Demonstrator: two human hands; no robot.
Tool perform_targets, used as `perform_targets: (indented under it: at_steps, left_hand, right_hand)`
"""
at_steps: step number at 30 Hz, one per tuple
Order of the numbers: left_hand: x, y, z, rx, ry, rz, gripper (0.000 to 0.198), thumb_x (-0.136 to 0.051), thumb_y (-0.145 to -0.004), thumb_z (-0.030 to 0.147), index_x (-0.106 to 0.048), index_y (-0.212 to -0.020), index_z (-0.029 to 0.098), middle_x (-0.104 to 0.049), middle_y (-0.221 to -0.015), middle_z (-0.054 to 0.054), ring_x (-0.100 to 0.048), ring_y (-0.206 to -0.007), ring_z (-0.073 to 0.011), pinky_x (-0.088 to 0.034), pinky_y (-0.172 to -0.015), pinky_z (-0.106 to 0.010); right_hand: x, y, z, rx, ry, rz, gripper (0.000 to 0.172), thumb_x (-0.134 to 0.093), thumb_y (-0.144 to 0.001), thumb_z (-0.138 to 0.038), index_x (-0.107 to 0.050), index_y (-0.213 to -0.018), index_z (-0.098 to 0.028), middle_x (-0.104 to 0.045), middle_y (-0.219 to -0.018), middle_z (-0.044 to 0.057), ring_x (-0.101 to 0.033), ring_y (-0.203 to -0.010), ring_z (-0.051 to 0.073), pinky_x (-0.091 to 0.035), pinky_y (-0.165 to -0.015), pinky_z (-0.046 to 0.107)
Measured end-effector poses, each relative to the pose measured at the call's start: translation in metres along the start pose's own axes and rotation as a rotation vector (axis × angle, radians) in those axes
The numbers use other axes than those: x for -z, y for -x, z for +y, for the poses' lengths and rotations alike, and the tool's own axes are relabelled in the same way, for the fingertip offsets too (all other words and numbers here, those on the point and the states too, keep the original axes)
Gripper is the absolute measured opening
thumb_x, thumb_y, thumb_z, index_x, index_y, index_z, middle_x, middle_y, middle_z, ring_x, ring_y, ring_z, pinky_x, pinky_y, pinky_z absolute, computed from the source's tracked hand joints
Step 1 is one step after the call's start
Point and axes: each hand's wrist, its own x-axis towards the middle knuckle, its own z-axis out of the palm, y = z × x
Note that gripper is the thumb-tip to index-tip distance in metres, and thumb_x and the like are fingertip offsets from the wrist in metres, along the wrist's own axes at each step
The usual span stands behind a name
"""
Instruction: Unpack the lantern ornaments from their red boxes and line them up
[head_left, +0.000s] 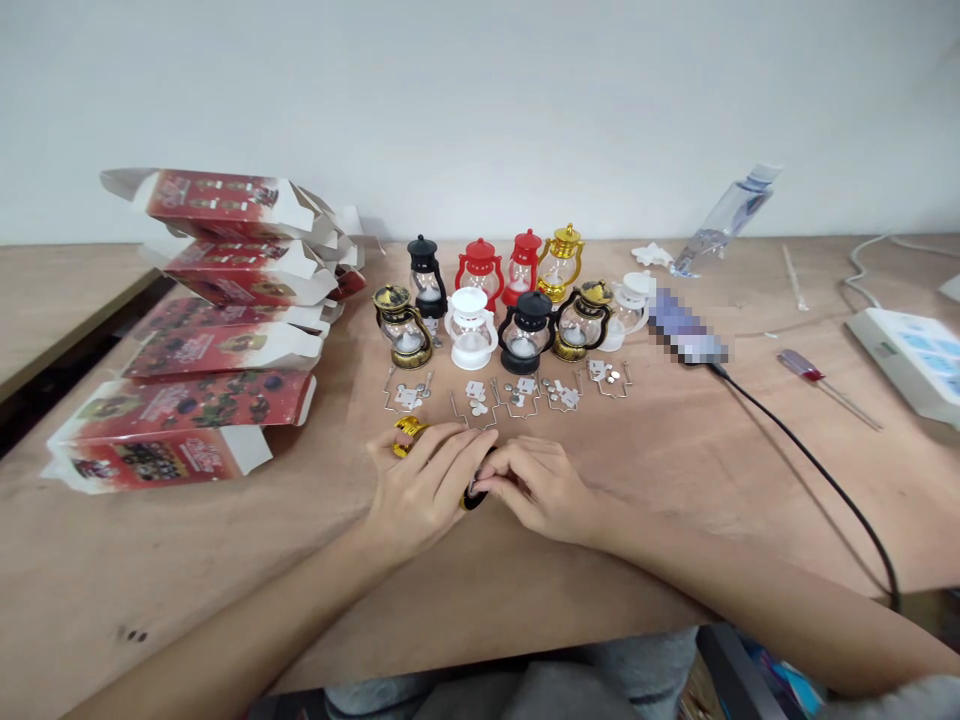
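My left hand point(420, 492) is wrapped around a gold mini lantern point(409, 432) lying on its side. Its gold top sticks out past the fingers on the left, and its dark base shows at the right; the middle is hidden. My right hand point(546, 490) has thumb and fingers pinched together at that base, and what they hold is too small to make out. Just beyond the hands lie bent wire handles point(523, 408) with small white tags point(475, 390) and round button cells point(523, 388). Behind these stand several small lanterns, among them a white one point(472, 335) and a black one point(526, 338).
Red printed cartons point(180, 430) are stacked at the left. To the right are a blurred-out phone point(679, 325) on a black cable point(806, 440), a screwdriver point(814, 378), a tilted water bottle point(727, 218) and a white box point(911, 355). The table's front edge is near my lap.
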Motion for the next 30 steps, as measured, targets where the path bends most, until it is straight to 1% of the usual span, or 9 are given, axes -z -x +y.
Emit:
perform_targets:
  at_steps: [4, 8, 13, 17, 21, 25, 30]
  left_hand:
    - [0.0013, -0.0018, 0.0005, 0.015, -0.011, 0.009, 0.022, -0.045, -0.090, 0.016, -0.057, -0.109, 0.016, -0.075, -0.089, -0.004, -0.067, -0.081, -0.0180, -0.023, -0.070, -0.036]
    - [0.0004, -0.0030, 0.0009, 0.023, -0.025, 0.036, 0.021, -0.047, -0.089, 0.015, -0.058, -0.107, 0.014, -0.075, -0.088, -0.004, -0.067, -0.080, -0.0174, -0.023, -0.070, -0.036]
    - [-0.0019, -0.0017, 0.0006, 0.028, -0.026, 0.055, 0.021, -0.048, -0.090, 0.019, -0.058, -0.107, 0.014, -0.075, -0.088, -0.004, -0.067, -0.080, -0.0177, -0.023, -0.070, -0.035]
    - [-0.0018, -0.0013, 0.0007, 0.030, -0.024, 0.050, 0.020, -0.049, -0.090, 0.019, -0.059, -0.107, 0.014, -0.075, -0.089, -0.004, -0.067, -0.081, -0.0182, -0.023, -0.069, -0.036]
    - [-0.0010, -0.0010, 0.0002, 0.043, -0.021, 0.041, 0.020, -0.049, -0.090, 0.020, -0.058, -0.107, 0.014, -0.074, -0.090, -0.004, -0.067, -0.081, -0.0179, -0.023, -0.069, -0.036]
    - [-0.0010, -0.0002, -0.0010, 0.055, -0.031, 0.035, 0.022, -0.048, -0.092, 0.024, -0.058, -0.108, 0.014, -0.074, -0.091, -0.005, -0.067, -0.082, -0.0185, -0.023, -0.070, -0.036]
    - [-0.0013, -0.0007, -0.0016, 0.064, -0.033, 0.039, 0.021, -0.049, -0.091, 0.022, -0.058, -0.108, 0.014, -0.074, -0.091, -0.005, -0.067, -0.082, -0.0183, -0.024, -0.072, -0.036]
  right_hand:
    - [-0.0009, 0.0008, 0.0008, 0.004, 0.029, -0.003, 0.011, -0.049, -0.092, -0.024, -0.050, -0.083, -0.020, -0.062, -0.065, -0.002, -0.052, -0.054, 0.011, -0.042, -0.055, 0.024]
    - [-0.0012, 0.0003, 0.0009, 0.032, 0.045, 0.015, 0.008, -0.048, -0.092, -0.022, -0.050, -0.085, -0.019, -0.063, -0.066, -0.001, -0.052, -0.055, 0.011, -0.043, -0.057, 0.023]
    - [-0.0011, -0.0006, 0.0008, 0.043, 0.056, 0.004, 0.009, -0.045, -0.094, -0.022, -0.049, -0.086, -0.019, -0.063, -0.068, 0.000, -0.052, -0.057, 0.011, -0.044, -0.057, 0.023]
    - [-0.0014, -0.0006, 0.0011, 0.054, 0.074, -0.001, 0.009, -0.044, -0.095, -0.022, -0.048, -0.087, -0.020, -0.062, -0.068, 0.000, -0.052, -0.057, 0.011, -0.046, -0.058, 0.023]
    - [-0.0025, 0.0009, 0.0018, 0.068, 0.088, -0.002, 0.008, -0.042, -0.095, -0.021, -0.045, -0.088, -0.019, -0.063, -0.071, 0.001, -0.052, -0.059, 0.012, -0.047, -0.060, 0.024]
    - [-0.0038, 0.0023, 0.0025, 0.062, 0.088, -0.014, 0.007, -0.039, -0.096, -0.019, -0.044, -0.090, -0.019, -0.061, -0.073, 0.002, -0.050, -0.061, 0.012, -0.047, -0.059, 0.024]
    - [-0.0040, 0.0008, 0.0028, 0.045, 0.076, 0.007, 0.009, -0.037, -0.096, -0.019, -0.042, -0.090, -0.019, -0.055, -0.070, 0.001, -0.048, -0.063, 0.013, -0.045, -0.058, 0.023]
